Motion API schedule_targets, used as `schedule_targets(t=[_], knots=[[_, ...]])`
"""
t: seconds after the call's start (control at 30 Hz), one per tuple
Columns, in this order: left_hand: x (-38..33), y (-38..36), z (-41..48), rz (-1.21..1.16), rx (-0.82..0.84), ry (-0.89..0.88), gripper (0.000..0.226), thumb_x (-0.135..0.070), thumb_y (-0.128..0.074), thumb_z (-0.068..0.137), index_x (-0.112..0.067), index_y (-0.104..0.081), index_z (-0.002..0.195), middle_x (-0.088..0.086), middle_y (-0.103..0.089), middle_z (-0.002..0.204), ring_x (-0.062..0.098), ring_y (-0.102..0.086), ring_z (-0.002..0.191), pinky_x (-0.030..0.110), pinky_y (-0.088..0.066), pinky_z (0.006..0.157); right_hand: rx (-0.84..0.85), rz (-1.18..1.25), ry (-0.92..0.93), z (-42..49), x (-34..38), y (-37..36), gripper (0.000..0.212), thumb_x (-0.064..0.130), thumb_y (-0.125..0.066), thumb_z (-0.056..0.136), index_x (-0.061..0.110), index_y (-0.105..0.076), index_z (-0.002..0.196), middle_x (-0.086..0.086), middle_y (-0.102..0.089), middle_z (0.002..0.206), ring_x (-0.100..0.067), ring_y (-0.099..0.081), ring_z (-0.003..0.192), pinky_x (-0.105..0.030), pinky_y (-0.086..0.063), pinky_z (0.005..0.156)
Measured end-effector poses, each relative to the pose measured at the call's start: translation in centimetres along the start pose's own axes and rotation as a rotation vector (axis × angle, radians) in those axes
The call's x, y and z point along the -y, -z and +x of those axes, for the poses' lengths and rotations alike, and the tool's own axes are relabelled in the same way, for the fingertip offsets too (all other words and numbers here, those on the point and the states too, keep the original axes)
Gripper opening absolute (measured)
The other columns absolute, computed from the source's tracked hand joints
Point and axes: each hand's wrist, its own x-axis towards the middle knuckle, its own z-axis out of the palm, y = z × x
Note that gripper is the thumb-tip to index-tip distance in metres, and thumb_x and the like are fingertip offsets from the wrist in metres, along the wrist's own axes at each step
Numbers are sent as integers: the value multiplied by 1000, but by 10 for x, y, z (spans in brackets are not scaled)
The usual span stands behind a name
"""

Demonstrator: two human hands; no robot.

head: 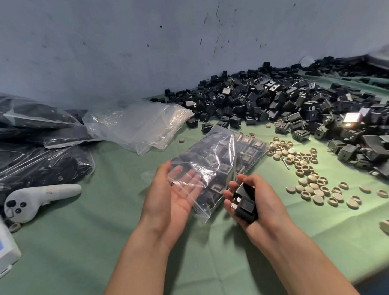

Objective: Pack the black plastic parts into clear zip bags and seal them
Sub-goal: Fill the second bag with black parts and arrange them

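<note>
Green-clothed desk [104, 251] pushed up against a scuffed grey-blue wall [118, 50]. Heaped along the far right, reaching back to the wall: loose black plastic parts [276, 99], boxy, many with an open face showing.

Near the middle, lying slantwise on the cloth: clear zip bag [220, 159], already well stocked with rows of the same parts, mouth end toward the person.

Left grip [169, 197], a bare hand, palm up at that mouth, fingers straight and slightly apart, seen through the loose film draped over them; clamped on nothing.

Right grip [265, 209], just beside the bag's near corner, fingers and thumb curled tight round held parts [245, 203]: black, stacked together, small metal tabs showing on one side. Exact count hard to tell.

Right of the bag, scattered over the cloth: beige round caps [306, 171], some hollow side up. Beyond the left grip, a crumpled sheaf of empty clear bags [143, 125]. Far left, piled filled bags [33, 154], dark with contents. In front of those, a white handheld controller [39, 196] lying on its side; at the left edge, a white device [1, 245] with a blue patch, cut off by the frame.
</note>
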Motion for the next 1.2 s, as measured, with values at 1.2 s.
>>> schedule_targets(t=[1.2], knots=[[-1,-8,3,-96,114,113,28,4,-63,70,9,-69,97,20,-70,101,25,-63,106,42,-47,107,3,-1219,521,6,-1,14,59,32,-51,95,42,-36,150,4,-62,73,-23,-66,65,-43,-58,76]])
